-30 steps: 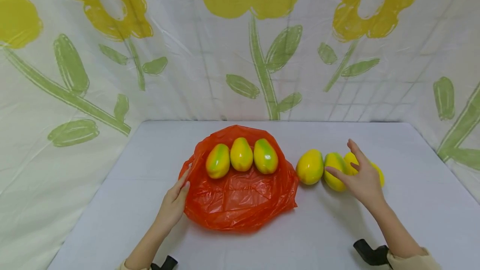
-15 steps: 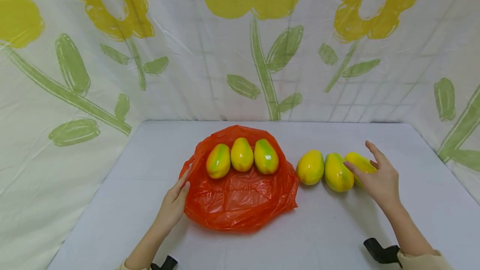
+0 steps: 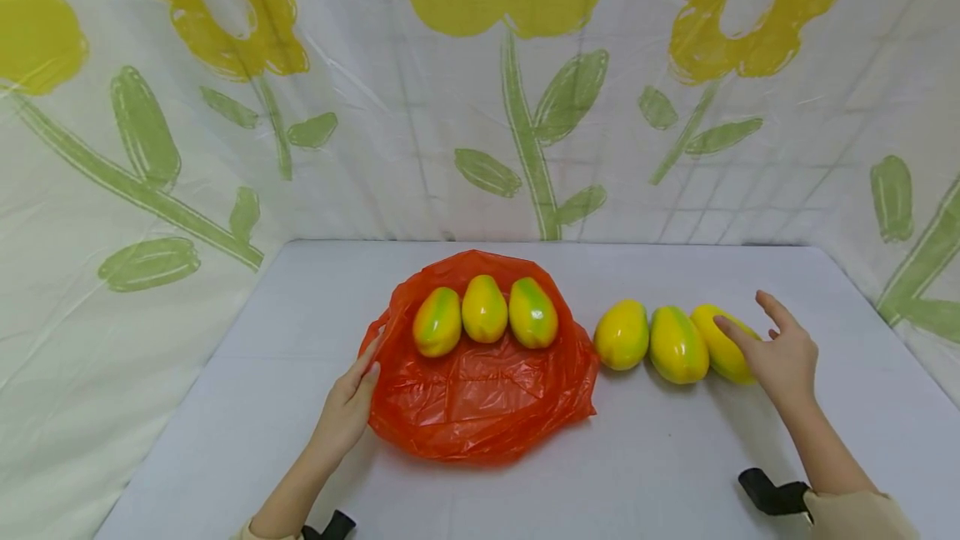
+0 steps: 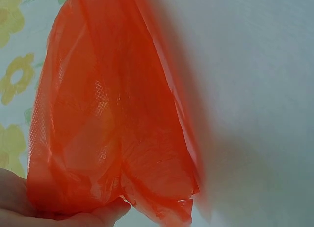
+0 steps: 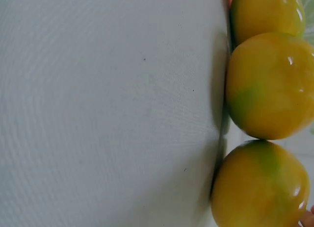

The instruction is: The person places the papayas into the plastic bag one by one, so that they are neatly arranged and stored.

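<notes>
A red plastic bag (image 3: 480, 394) lies spread with its mouth facing up, three yellow-green papayas (image 3: 483, 309) side by side in its far half. At its left edge my left hand (image 3: 347, 411) pinches the rim between thumb and fingers; the left wrist view shows the thin bag wall (image 4: 113, 114) rising from that hand. Three more papayas stand in a row right of the bag: a left one (image 3: 622, 336), a middle one (image 3: 678, 346) and a right one (image 3: 718, 342). Beside the right one, my right hand (image 3: 786, 361) spreads thumb and fingers, its thumb overlapping the fruit.
A white-covered table (image 3: 540, 490) carries everything. Behind it hangs a white curtain (image 3: 360, 157) printed with yellow flowers. Black wrist mounts sit below both hands, the right one (image 3: 772, 494) low over the tabletop.
My right hand has moved right along the row of papayas, from above the middle fruit to the right end, uncovering the fruits behind it. My left hand and the bag stay put.
</notes>
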`<state>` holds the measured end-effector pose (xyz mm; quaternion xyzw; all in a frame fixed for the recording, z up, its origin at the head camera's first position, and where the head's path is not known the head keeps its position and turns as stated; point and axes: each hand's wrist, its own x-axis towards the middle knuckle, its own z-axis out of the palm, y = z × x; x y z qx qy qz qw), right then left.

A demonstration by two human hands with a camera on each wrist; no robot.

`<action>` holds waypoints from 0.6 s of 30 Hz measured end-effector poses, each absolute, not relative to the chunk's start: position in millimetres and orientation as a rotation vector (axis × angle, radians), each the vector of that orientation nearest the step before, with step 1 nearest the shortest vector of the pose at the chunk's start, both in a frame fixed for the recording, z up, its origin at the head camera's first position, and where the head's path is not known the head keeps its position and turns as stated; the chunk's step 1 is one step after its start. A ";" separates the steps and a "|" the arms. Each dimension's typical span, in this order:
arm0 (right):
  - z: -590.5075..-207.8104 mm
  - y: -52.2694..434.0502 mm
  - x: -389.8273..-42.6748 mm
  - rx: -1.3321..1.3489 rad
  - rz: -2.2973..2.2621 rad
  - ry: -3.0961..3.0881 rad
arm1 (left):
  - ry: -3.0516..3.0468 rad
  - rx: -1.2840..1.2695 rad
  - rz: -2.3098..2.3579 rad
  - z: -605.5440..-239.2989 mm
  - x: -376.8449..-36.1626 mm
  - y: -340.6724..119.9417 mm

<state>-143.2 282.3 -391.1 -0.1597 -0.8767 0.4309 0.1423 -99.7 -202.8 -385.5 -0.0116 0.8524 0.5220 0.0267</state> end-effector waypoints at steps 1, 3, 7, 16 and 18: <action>-392.4 283.2 -143.7 -0.473 1.250 -2.541 | 2.635 -0.030 1.614 -385.7 -99.8 -203.3; -394.6 285.3 -145.5 -0.499 1.257 -2.572 | 2.637 -0.027 1.612 -386.1 -100.2 -203.8; -399.0 291.3 -148.5 -0.540 1.278 -2.654 | 2.640 -0.029 1.602 -386.4 -101.1 -204.5; -407.7 301.4 -155.4 -0.523 1.250 -2.861 | 2.639 -0.033 1.603 -387.7 -101.5 -204.9; -408.7 302.2 -155.9 -0.513 1.261 -2.877 | 2.653 -0.018 1.609 -390.0 -101.2 -205.6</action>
